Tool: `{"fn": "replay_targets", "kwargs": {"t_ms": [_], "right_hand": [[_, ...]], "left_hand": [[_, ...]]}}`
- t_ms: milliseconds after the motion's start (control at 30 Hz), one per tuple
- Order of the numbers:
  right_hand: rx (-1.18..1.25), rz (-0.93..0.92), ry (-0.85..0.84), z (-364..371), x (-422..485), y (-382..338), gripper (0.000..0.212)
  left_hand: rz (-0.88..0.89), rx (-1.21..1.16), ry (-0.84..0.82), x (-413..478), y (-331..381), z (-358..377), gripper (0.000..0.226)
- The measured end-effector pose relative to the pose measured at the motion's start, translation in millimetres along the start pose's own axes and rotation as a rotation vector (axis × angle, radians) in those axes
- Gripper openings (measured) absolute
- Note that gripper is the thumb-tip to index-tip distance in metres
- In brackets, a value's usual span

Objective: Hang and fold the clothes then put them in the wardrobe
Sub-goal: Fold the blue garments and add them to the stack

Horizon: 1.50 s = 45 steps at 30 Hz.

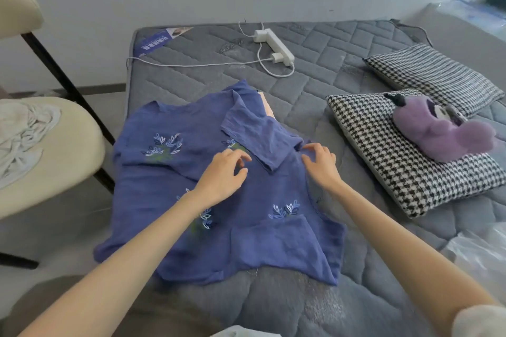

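Note:
A blue top (175, 161) with embroidered leaf sprigs lies spread on the grey quilted mattress (315, 96). One sleeve (260, 139) is folded in across the middle of the garment. My left hand (224, 172) hovers over the top just left of the folded sleeve, its fingers loosely curved and holding nothing. My right hand (320, 161) is at the right side of the top by the sleeve fold, fingers bent, touching the cloth. Whether it pinches the cloth I cannot tell. A pale wooden piece (267, 108) pokes out from under the far edge.
Two houndstooth cushions (383, 167) lie at the right, a purple plush toy (443, 131) on the nearer one. A white power strip (276, 45) with cables rests at the far side of the mattress. A cream chair (54, 150) with pale cloth (22, 134) stands left. Clear plastic (476, 252) lies at right.

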State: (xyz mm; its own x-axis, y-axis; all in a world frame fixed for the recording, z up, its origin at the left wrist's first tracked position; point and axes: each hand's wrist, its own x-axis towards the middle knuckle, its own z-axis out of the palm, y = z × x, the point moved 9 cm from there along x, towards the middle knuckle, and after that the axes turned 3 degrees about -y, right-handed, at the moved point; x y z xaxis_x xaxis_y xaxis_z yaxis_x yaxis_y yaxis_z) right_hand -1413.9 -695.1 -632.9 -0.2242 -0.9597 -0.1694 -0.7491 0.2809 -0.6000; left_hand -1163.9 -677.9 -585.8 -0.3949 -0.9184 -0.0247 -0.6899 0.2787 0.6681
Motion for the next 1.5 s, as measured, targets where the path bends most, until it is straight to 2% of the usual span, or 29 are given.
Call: {"fn": "replay_targets", "kwargs": {"t_ms": [167, 233, 300, 367, 400, 467, 567, 667, 733, 800, 867, 900, 967, 1000, 1067, 1133, 1233, 1433, 1500], "right_hand": [[0.154, 0.119, -0.013, 2.1, 1.7, 34.7, 0.038], [0.298, 0.203, -0.058, 7.0, 5.9, 39.5, 0.034], [0.453, 0.302, -0.13, 17.2, 11.3, 40.2, 0.017], [0.529, 0.352, -0.161, 20.0, 16.2, 35.1, 0.026], [0.582, 0.366, -0.177, 22.8, 19.9, 33.4, 0.034], [0.703, 0.419, -0.167, 29.5, 29.8, 34.6, 0.063], [0.671, 0.493, -0.035, 29.6, 37.1, 38.3, 0.103], [0.675, 0.528, 0.055, 32.3, 42.1, 35.5, 0.12], [0.705, 0.568, 0.095, 33.7, 44.1, 37.7, 0.125], [0.731, 0.607, 0.107, 36.1, 43.2, 41.4, 0.12], [0.821, 0.62, 0.085, 39.4, 43.1, 43.3, 0.105], [0.916, 0.623, 0.01, 44.7, 43.1, 40.7, 0.088], [1.075, 0.585, -0.26, 57.4, 35.2, 21.6, 0.048], [1.089, 0.57, -0.36, 60.1, 31.7, 15.2, 0.038], [0.975, 0.578, -0.422, 57.0, 25.6, 14.2, 0.038], [0.909, 0.589, -0.397, 54.2, 26.6, 18.7, 0.042], [0.908, 0.523, -0.286, 47.7, 34.4, 19.2, 0.063], [0.786, 0.192, 0.037, 7.9, 55.0, 18.3, 0.032], [0.685, 0.068, 0.1, -10.1, 56.4, 8.0, 0.026]], "left_hand": [[0.102, 0.083, -0.238, -23.7, 44.1, 81.8, 0.027], [0.125, 0.156, -0.382, -37.5, 53.0, 118.7, 0.043], [0.139, 0.243, -0.512, -51.2, 55.3, 152.0, 0.06], [0.146, 0.32, -0.58, -61.0, 55.3, 175.5, 0.069], [0.154, 0.353, -0.591, -64.2, 56.0, 184.2, 0.073], [0.197, 0.444, -0.569, -67.7, 58.6, 195.7, 0.078], [0.286, 0.624, -0.466, -68.7, 62.1, 205.1, 0.078], [0.315, 0.655, -0.366, -68.1, 64.0, 206.8, 0.067], [0.335, 0.667, -0.333, -68.4, 66.7, 206.8, 0.062], [0.349, 0.673, -0.314, -69.3, 69.4, 206.8, 0.057], [0.369, 0.666, -0.297, -69.1, 73.6, 207.3, 0.05], [0.385, 0.668, -0.293, -68.7, 76.3, 208.2, 0.046], [0.415, 0.693, -0.295, -68.0, 80.8, 210.7, 0.042], [0.419, 0.705, -0.301, -67.9, 82.3, 211.9, 0.042], [0.407, 0.713, -0.311, -68.3, 84.2, 214.3, 0.042], [0.374, 0.694, -0.297, -68.4, 86.6, 213.3, 0.036], [0.239, 0.57, -0.238, -62.5, 84.8, 197.9, 0.029], [0.025, 0.111, -0.164, -55.7, 74.1, 156.8, 0.021], [-0.005, -0.047, -0.168, -56.9, 74.8, 148.8, 0.006]]}}
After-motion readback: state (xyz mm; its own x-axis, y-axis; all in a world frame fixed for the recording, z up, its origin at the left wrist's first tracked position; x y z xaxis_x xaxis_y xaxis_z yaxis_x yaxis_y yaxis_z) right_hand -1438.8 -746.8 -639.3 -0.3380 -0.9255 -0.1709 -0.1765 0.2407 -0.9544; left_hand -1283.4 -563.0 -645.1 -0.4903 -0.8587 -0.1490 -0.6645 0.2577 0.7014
